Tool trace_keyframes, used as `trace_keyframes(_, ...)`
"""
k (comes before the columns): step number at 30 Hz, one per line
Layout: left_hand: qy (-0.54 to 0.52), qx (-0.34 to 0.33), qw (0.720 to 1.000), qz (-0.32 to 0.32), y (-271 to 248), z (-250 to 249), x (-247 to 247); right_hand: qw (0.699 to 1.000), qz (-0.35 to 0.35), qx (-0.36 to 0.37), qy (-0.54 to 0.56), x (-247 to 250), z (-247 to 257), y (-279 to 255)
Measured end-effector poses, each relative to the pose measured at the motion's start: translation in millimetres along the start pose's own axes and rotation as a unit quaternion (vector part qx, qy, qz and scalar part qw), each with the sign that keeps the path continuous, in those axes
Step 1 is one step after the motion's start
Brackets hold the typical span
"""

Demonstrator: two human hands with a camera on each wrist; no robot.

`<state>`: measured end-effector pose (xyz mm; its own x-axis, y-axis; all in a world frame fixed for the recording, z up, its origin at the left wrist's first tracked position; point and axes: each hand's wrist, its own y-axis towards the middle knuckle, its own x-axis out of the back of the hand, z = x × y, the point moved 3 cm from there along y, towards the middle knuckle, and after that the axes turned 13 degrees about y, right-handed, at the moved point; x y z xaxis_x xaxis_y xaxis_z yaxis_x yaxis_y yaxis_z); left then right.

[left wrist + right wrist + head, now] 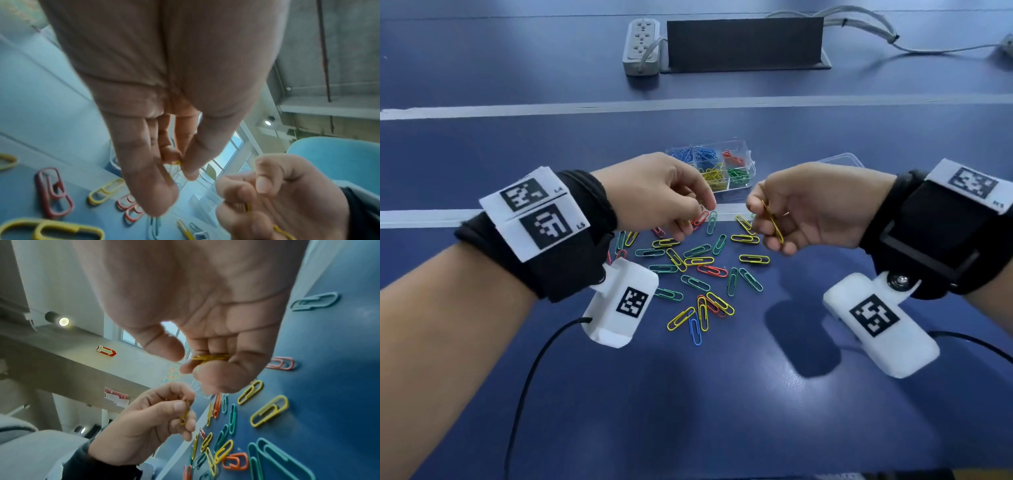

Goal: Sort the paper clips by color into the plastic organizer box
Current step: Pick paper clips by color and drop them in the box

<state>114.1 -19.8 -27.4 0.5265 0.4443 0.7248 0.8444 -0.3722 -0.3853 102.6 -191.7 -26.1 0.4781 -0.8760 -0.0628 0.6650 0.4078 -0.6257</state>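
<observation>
A clear plastic organizer box (736,191) stands open behind my hands, with blue, red, yellow and green clips in separate compartments. Loose paper clips (695,270) of mixed colours lie scattered on the blue table in front of it. My left hand (693,217) hovers over the far edge of the pile and pinches a yellow clip (185,410) between thumb and fingers. To its right, my right hand (763,224) grips yellow clips (774,224) in curled fingers; the right wrist view shows the bundle (209,357) edge-on.
The box's clear lid (840,160) lies just right of it. A power strip (642,44), a black stand (744,42) and grey cables (876,31) sit at the far edge. White tape lines (688,102) cross the table.
</observation>
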Motion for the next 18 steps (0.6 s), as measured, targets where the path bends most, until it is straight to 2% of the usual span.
trace_keyframes(2, -0.028, 0.004, 1.0, 0.001, -2, 1, 1, 0.998, -0.028, 0.018, -0.057, -2, 1, 1)
trace_keyframes(3, -0.037, 0.006, 0.999, -0.001, -3, 3, 1, 0.989, -0.057, 0.036, -0.133, -2, 2, 1)
trace_keyframes(4, -0.042, 0.008, 0.999, -0.005, -3, 5, 2, 0.965, -0.081, 0.054, -0.243, -3, 2, 0)
trace_keyframes(5, -0.04, 0.01, 0.999, -0.011, -3, 8, 2, 0.928, -0.1, 0.068, -0.353, -5, 3, -2)
trace_keyframes(7, -0.004, 0.013, 1.0, -0.015, -4, 12, 2, 0.859, -0.122, 0.09, -0.489, -9, 3, -5)
trace_keyframes(10, 0.086, 0.01, 0.996, -0.003, -11, 16, 0, 0.823, -0.114, 0.105, -0.547, -14, -2, -1)
trace_keyframes(15, 0.282, -0.041, 0.959, -0.003, -18, 15, -9, 0.8, -0.099, 0.092, -0.585, -18, -4, 2)
trace_keyframes(17, 0.313, -0.052, 0.948, 0.002, -18, 14, -11, 0.815, -0.091, 0.076, -0.568, -17, -4, 2)
trace_keyframes(18, 0.321, -0.057, 0.945, 0.001, -18, 12, -11, 0.84, -0.089, 0.061, -0.532, -15, -4, 4)
